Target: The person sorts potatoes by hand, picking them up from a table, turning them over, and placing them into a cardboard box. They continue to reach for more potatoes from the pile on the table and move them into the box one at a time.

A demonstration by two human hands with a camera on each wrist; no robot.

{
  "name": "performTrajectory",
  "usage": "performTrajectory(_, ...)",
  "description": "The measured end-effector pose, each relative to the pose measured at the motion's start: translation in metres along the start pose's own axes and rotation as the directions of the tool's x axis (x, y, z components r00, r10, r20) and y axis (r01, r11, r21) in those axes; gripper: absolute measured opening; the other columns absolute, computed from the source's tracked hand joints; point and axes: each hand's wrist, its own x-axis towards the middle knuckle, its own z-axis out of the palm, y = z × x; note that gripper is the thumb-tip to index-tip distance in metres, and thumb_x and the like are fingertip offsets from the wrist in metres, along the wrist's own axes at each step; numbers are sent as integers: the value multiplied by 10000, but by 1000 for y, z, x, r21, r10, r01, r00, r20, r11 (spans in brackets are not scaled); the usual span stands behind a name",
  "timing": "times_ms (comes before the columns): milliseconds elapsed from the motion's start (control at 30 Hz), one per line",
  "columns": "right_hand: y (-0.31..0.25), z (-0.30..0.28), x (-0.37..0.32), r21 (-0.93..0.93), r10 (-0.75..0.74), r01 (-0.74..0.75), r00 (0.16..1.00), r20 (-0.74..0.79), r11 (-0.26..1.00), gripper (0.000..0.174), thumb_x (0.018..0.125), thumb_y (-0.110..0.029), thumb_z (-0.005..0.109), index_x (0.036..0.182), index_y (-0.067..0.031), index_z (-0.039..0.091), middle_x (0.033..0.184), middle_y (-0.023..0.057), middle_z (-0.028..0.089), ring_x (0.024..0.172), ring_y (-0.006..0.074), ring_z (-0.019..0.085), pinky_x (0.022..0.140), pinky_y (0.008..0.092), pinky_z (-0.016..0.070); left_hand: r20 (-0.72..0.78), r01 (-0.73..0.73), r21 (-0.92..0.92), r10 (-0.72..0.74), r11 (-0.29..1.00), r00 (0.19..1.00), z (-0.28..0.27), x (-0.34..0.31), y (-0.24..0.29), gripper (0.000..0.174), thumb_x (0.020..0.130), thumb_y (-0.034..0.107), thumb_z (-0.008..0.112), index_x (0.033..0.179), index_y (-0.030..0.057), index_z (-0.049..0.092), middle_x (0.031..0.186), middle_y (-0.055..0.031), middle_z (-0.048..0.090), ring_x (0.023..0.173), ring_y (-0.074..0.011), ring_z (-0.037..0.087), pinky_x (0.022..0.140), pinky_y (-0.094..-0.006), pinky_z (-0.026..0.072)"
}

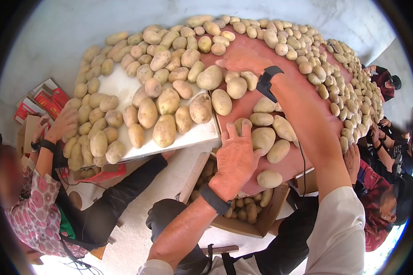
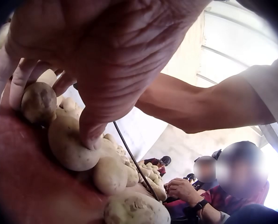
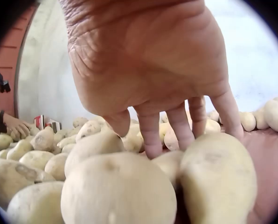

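Note:
My left hand [image 1: 236, 158] lies with spread fingers over potatoes on the red surface [image 1: 287, 168]; its thumb is beside a large potato [image 1: 263, 139]. In the left wrist view the left hand's [image 2: 106, 51] thumb touches a pale potato [image 2: 73, 143], and its fingers reach around a darker one [image 2: 39, 102]. Farther back, my right hand [image 1: 244, 60] stretches over the red surface, just beyond a large potato [image 1: 210, 77]. The right wrist view has the right hand [image 3: 153, 65] with fingers pointing down behind potatoes [image 3: 118, 189]; its fingertips are partly hidden.
Many potatoes cover a white board [image 1: 119, 85] at left and the red surface's far edge. A cardboard box [image 1: 261, 224] of potatoes stands below the near edge. A person [image 1: 36, 201] handles potatoes at left; others sit at right. A thin cable [image 1: 304, 169] hangs near my right arm.

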Motion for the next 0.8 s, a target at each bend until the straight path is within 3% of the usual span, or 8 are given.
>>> performTrajectory(133,-1,-7,-19,79,138,-136,990,-15,987,520,1006,-549,568,1285,-145,739,1337,168,692,1311,379,593,1104,547,467,12,17,42,-18,999,1000,3,0,2,727,849,336,843,1391,25,472,1339,-257,464,1264,-478,560,910,-506,591)
performTrajectory(233,15,14,-14,57,184,-178,973,-136,982,559,1004,-559,563,1348,-140,704,1409,162,655,1337,370,582,1159,562,418,11,13,42,-14,999,1000,2,2,3,726,849,330,843,1389,20,469,1336,-261,467,1257,-484,562,911,-508,591)
performTrajectory(300,31,33,-1,32,57,-58,998,21,998,581,1015,-557,547,1405,-142,659,1489,163,585,1417,382,502,1219,567,347,26,21,28,-22,999,999,2,1,3,727,848,328,843,1388,16,468,1337,-265,467,1253,-488,563,916,-511,588)
performTrajectory(433,44,42,-32,-4,112,-112,992,55,994,599,1032,-567,506,1455,-158,615,1531,133,539,1490,367,407,1243,570,307,3,2,25,-2,1000,1000,4,2,-1,726,842,331,847,1376,8,477,1335,-275,472,1271,-490,543,951,-521,570)
performTrajectory(500,48,37,-49,-53,-60,68,990,129,996,594,1055,-557,460,1491,-171,576,1519,104,553,1517,337,358,1256,555,285,2,-12,22,12,1000,1000,4,4,0,725,841,331,847,1375,8,480,1335,-277,474,1276,-488,536,962,-524,563)
performTrajectory(600,61,40,-75,-29,-179,183,978,106,983,577,1066,-541,442,1503,-183,560,1497,97,567,1503,328,368,1273,536,241,-2,-2,61,2,998,1000,4,3,0,709,847,334,845,1375,16,495,1319,-268,484,1265,-477,536,963,-527,557)
performTrajectory(733,78,49,-94,8,-24,24,1000,-6,1000,530,1102,-481,427,1447,-116,596,1557,138,508,1519,362,345,1267,484,249,-25,-37,69,38,997,999,5,0,-2,682,862,348,832,1371,28,508,1315,-247,492,1250,-458,550,957,-521,549)
performTrajectory(800,92,42,-101,-71,-238,242,969,67,968,480,1106,-423,445,1454,-130,596,1606,78,475,1524,366,347,1260,481,275,-8,-41,97,42,994,999,3,2,-4,720,855,348,839,1404,38,489,1337,-243,492,1277,-446,548,927,-506,580)
